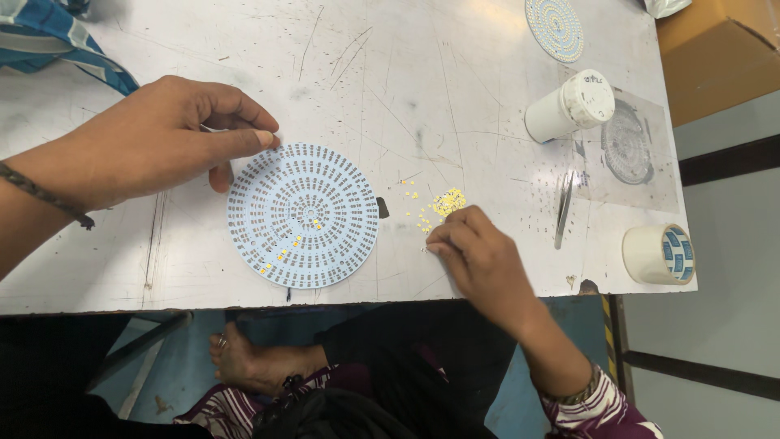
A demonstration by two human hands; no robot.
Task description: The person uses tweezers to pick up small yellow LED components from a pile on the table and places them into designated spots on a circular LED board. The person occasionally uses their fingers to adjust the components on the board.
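A round white circuit board (302,215) with rings of grey pads lies flat on the scratched white table (406,97). A few small yellow chips sit on its lower left pads. My left hand (154,138) rests at its upper left edge, thumb and fingers pinching the rim. My right hand (479,256) hovers to the right of the board, fingertips curled down at a small pile of loose yellow chips (443,203). Whether a chip is between the fingertips cannot be made out.
A white capped tube (569,106) lies on its side at the right, beside a clear sheet with a round disc (627,146). A tape roll (660,254) sits at the table's right corner. Another round board (555,28) lies at the far edge; a cardboard box (719,53) beyond.
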